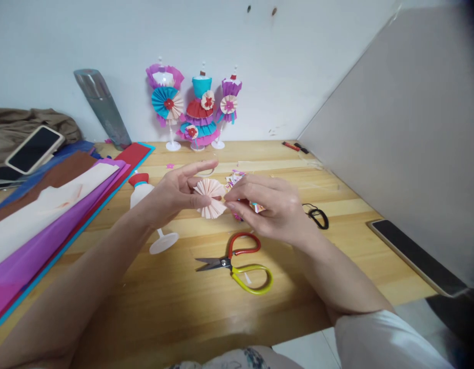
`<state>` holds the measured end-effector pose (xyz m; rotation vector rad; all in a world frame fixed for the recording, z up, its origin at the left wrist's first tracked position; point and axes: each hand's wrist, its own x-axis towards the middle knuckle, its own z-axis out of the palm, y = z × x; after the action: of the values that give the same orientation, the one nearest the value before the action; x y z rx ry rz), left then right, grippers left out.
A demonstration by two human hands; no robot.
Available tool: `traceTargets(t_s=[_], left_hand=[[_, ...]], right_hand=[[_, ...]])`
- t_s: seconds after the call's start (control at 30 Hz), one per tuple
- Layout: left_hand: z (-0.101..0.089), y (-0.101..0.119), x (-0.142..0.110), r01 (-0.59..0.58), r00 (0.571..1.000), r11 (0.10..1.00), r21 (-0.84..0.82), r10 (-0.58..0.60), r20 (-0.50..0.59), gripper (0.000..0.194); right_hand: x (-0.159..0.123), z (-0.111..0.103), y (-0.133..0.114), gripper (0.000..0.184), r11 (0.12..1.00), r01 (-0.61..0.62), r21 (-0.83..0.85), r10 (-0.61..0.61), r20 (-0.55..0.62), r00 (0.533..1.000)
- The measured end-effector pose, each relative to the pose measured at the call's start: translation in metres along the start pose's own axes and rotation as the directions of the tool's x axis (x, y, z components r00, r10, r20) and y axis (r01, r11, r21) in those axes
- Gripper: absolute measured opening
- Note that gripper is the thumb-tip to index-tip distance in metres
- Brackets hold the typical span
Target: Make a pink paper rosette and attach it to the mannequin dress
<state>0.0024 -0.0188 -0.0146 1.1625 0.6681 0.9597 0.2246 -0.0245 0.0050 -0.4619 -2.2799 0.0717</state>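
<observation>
Left hand pinching pleated paper rosette, half open

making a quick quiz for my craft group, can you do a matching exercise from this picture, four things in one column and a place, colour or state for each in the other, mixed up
1. scissors
2. pleated paper rosette
3. flask
4. white-cased phone

A. near the back wall, left of the small dressed figures
B. at the far left, on the brown cloth
C. on the table, blades parted, one handle red, one yellow
D. pale pink, held by the left hand

Pairs: 1-C, 2-D, 3-A, 4-B
</observation>
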Motion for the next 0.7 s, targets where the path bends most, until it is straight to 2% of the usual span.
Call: traceTargets(t_s=[0.1,0.27,0.47,0.7], left_hand=[[-0.0004,-0.0001,0.0003,0.010,1.000,0.999,-0.039,-0.009,0.014,0.085],[-0.0006,-0.0005,0.0002,0.017,1.000,0.998,-0.058,-0.016,0.010,0.081],[-0.0007,-0.0008,-0.0002,0.020,0.999,0.997,-0.079,-0.017,0.042,0.082],[0.0018,0.0001,-0.0012,0.020,0.998,0.997,-0.076,-0.015,0.059,0.080]], right_hand=[[0.0003,0.0005,0.0000,0.015,0.999,-0.002,0.050,0.005,-0.055,0.998],[0.0018,-0.0003,-0.0016,0.017,0.999,-0.030,0.031,0.033,-0.117,0.993],[0.0009,-0.0002,-0.0033,0.019,0.999,-0.034,-0.007,0.034,-0.037,0.999],[0.0003,-0.0001,-0.0010,0.019,0.995,0.038,-0.094,-0.039,-0.003,0.999]])
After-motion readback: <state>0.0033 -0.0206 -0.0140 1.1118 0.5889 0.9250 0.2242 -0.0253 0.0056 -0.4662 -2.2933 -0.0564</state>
